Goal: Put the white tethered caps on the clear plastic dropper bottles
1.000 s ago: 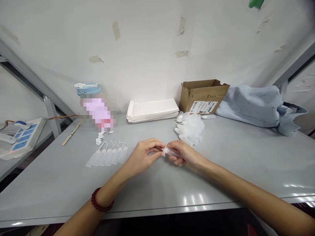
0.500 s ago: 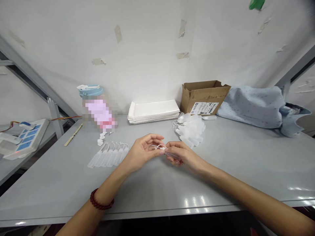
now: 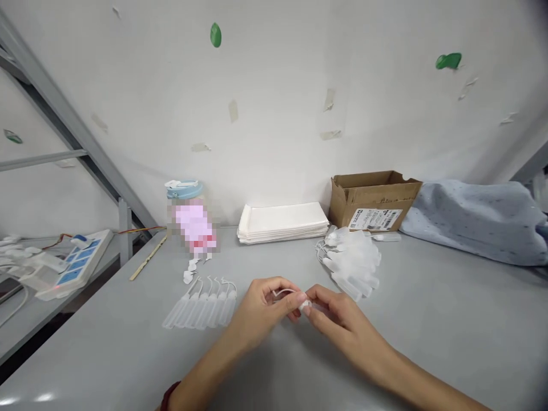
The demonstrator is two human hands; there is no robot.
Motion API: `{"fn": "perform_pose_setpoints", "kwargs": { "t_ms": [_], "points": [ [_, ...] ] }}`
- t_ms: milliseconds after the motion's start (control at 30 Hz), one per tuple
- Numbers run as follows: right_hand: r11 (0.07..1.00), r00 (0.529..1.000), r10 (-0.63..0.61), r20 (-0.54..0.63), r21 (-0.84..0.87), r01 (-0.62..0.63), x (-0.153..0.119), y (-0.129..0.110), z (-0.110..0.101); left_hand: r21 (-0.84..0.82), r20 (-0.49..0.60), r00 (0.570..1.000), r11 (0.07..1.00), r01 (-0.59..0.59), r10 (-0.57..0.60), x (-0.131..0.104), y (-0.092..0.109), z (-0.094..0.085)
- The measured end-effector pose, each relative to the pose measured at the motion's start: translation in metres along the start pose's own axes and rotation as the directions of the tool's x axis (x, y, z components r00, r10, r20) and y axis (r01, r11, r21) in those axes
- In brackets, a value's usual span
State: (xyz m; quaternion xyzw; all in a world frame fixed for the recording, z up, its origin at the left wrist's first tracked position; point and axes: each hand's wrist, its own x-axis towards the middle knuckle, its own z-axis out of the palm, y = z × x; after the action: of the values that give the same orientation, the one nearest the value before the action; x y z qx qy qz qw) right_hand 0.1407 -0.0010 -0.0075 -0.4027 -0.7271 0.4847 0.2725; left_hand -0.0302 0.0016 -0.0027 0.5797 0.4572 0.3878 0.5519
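My left hand (image 3: 274,302) is closed in a pinch on a small white piece (image 3: 305,305) with a thin white cord loop (image 3: 283,291). My right hand (image 3: 336,314) pinches the same piece from the other side, its thumb and fingertips against it. Most of the held piece is hidden by my fingers. Left of my hands lies a row of several translucent plastic tubes (image 3: 201,311) with cord loops pointing away from me. Beyond my right hand, more such tubes are fanned out in an overlapping pile (image 3: 353,260), cords toward the left.
A stack of white trays or envelopes (image 3: 282,222) lies by the wall, beside an open cardboard box (image 3: 377,200) and blue cloth (image 3: 471,220). At the left are a blue-lidded container (image 3: 184,189), white scraps (image 3: 188,276), a wooden stick (image 3: 148,260) and a power strip (image 3: 79,265).
The view has tilted up, so the tabletop things appear lower. My hands stay together at the white piece; the translucent part seen under my right fingers is now hidden.
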Motion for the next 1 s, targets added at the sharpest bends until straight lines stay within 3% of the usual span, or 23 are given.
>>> {"fn": "perform_pose_setpoints", "kwargs": {
  "t_ms": [167,233,400,533,667,867,1000],
  "points": [
    [0.995,0.999,0.048,-0.025,-0.084,-0.050,0.005,0.000,-0.001,-0.018,0.084,0.988,0.991,0.134,-0.132,0.002,-0.003,-0.002],
    [0.993,0.998,0.058,-0.040,-0.102,-0.062,0.006,0.001,-0.002,-0.025,0.089,0.989,0.992,0.125,-0.122,0.001,-0.003,-0.003],
    [0.980,0.989,0.140,0.055,0.135,-0.146,0.008,0.006,-0.006,0.089,0.104,0.990,0.993,0.082,-0.091,-0.003,-0.003,0.000],
    [0.936,0.975,0.200,0.098,0.277,-0.220,0.010,0.009,-0.008,0.292,0.063,0.998,0.956,-0.038,0.021,-0.006,0.000,0.004],
    [0.982,0.992,0.129,0.001,0.139,-0.128,0.010,0.007,-0.009,0.392,0.055,0.997,0.917,-0.072,0.055,-0.008,0.005,0.005],
    [0.998,0.998,0.045,-0.046,-0.048,-0.047,0.008,0.002,-0.011,0.345,0.007,1.000,0.938,0.013,-0.017,-0.005,0.008,0.003],
    [0.987,1.000,-0.031,0.003,-0.160,0.031,0.005,0.002,-0.012,0.230,0.111,0.988,0.970,0.079,-0.107,-0.003,0.005,0.001]
  ]
}}
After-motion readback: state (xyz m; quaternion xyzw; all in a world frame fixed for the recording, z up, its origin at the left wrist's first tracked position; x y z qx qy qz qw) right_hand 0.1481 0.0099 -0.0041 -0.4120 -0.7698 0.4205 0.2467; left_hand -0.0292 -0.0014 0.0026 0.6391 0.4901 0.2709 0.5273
